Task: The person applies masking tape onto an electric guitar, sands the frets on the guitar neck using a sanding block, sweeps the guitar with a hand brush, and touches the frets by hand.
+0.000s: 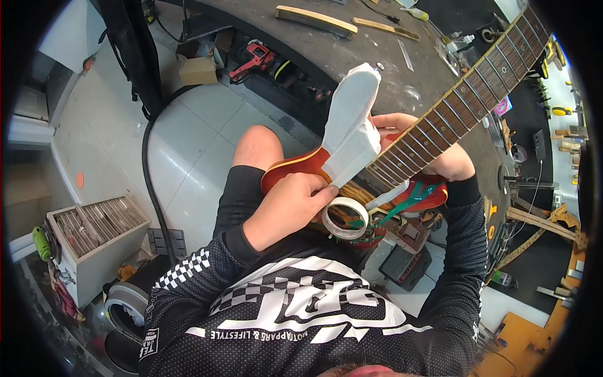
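Observation:
A guitar with a red body lies across my lap, its fretted neck running to the upper right. White masking covers the body's upper horn and part of its top. My left hand is closed at the edge of this masking, thumb and fingers pinched on it. A roll of tape rests on the strings side, just right of that hand. My right hand is behind the neck at the masked horn, partly hidden, and whether its fingers grip anything is unclear. Green tape lies on the lower body.
A dark workbench curves across the top, with wooden strips on it. Red power tool and cardboard box sit beneath. A box of flat packets stands at left, beside a black hose.

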The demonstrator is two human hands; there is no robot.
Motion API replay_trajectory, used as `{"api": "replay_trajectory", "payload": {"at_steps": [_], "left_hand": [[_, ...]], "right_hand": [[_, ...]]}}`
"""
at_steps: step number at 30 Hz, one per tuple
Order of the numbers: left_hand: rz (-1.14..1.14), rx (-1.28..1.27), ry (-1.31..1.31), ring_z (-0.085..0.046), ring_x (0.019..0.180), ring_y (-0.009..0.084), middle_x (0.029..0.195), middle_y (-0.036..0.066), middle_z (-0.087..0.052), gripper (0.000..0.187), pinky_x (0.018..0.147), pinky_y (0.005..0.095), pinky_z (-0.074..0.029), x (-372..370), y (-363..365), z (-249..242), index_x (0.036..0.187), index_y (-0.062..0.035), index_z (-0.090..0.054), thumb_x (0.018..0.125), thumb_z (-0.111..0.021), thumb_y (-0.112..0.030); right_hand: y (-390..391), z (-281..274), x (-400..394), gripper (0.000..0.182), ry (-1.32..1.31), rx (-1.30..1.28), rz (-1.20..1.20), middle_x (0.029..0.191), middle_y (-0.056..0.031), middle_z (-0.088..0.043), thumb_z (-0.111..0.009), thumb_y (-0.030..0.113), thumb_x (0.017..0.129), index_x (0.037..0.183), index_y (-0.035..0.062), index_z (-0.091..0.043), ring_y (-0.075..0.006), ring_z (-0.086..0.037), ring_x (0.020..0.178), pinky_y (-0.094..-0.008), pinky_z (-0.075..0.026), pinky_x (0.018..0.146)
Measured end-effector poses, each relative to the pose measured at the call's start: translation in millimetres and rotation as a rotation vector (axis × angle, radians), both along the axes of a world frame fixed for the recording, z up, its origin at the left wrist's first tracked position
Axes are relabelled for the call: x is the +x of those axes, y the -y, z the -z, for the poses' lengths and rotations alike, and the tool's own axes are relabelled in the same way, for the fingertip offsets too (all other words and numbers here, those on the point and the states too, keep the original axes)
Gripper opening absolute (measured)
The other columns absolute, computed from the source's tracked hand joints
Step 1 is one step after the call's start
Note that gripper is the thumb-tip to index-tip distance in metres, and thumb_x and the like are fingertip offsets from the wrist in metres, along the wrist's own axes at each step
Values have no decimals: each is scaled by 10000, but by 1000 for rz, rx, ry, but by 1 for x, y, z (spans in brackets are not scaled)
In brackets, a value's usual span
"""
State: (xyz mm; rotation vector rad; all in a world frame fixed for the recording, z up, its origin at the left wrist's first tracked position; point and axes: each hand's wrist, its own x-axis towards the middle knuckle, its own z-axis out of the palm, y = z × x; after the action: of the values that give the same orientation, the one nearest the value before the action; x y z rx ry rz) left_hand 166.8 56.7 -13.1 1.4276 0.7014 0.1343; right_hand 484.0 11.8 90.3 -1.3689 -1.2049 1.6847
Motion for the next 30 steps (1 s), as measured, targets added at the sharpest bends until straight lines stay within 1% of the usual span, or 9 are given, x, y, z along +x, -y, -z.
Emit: {"api": "replay_trajectory", "payload": {"at_steps": [4, 8, 9, 13, 16, 20, 23, 27, 30], "left_hand": [[-8, -75, 21, -730, 624, 220, 737, 140, -761, 425, 646, 370, -585, 1, -1, -1, 978, 103, -795, 1149, -675, -268], [-12, -127, 60, -730, 621, 183, 749, 112, -758, 416, 621, 333, -586, 8, -4, 11, 946, 102, -781, 1144, -674, -249], [0, -122, 74, -730, 620, 183, 753, 112, -761, 413, 620, 331, -587, 9, -5, 15, 944, 102, -781, 1143, -672, -244], [40, -142, 107, -732, 632, 163, 789, 93, -774, 384, 622, 305, -595, 16, -12, 28, 974, 84, -792, 1147, -681, -241], [76, -168, 116, -743, 641, 160, 811, 88, -785, 375, 612, 297, -602, 19, -19, 38, 1000, 66, -800, 1159, -681, -252], [105, -185, 91, -746, 632, 163, 804, 92, -788, 382, 590, 292, -597, 26, -26, 48, 981, 54, -799, 1159, -679, -262], [123, -189, 76, -728, 599, 156, 772, 88, -777, 386, 568, 288, -585, 31, -30, 53, 974, 48, -800, 1159, -680, -269], [153, -128, -16, -676, 538, 131, 706, 71, -750, 383, 520, 280, -532, 33, -37, 42, 974, 33, -806, 1158, -682, -278], [164, -114, -36, -642, 512, 114, 671, 59, -731, 381, 495, 275, -480, 39, -37, 48, 977, 23, -814, 1156, -688, -288]], "right_hand": [[0, 0, 5, 667, -21, -53, -16, 1520, -205, -721, -766, 205, 1099, 1645, -104, -539, -236, -723, 1354, -383, -595, 1146], [-1, 5, 16, 783, 324, 40, -136, 1519, -198, -725, -748, -18, 863, 1630, -59, -596, -190, -726, 1285, -319, -577, 1094], [-1, 5, 14, 891, 332, 91, -155, 1512, -169, -734, -674, -79, 727, 1616, -37, -625, -168, -722, 1257, -294, -566, 1083], [-1, 16, 20, 868, 144, -104, -43, 1488, -120, -751, -631, -75, 693, 1561, -69, -666, -144, -718, 1229, -254, -566, 1037], [1, 20, 32, 844, 373, -90, -97, 1477, -121, -756, -642, -51, 710, 1553, -83, -663, -132, -721, 1202, -242, -569, 1009], [4, 72, 86, 787, 460, 251, -330, 1392, -99, -796, -659, -65, 753, 1540, -61, -684, -100, -731, 1078, -254, -578, 826], [4, 45, 39, 788, 225, 23, 27, 1392, -108, -791, -672, -76, 775, 1563, -47, -675, -119, -728, 1115, -258, -578, 866], [-1, 37, 28, 810, 343, 107, -1, 1411, -115, -776, -656, -90, 778, 1587, -47, -659, -139, -715, 1185, -271, -570, 981], [-3, 37, 35, 806, 446, 84, -16, 1295, -85, -810, -671, -33, 768, 1573, -4, -692, -129, -711, 1074, -278, -582, 891]]}}
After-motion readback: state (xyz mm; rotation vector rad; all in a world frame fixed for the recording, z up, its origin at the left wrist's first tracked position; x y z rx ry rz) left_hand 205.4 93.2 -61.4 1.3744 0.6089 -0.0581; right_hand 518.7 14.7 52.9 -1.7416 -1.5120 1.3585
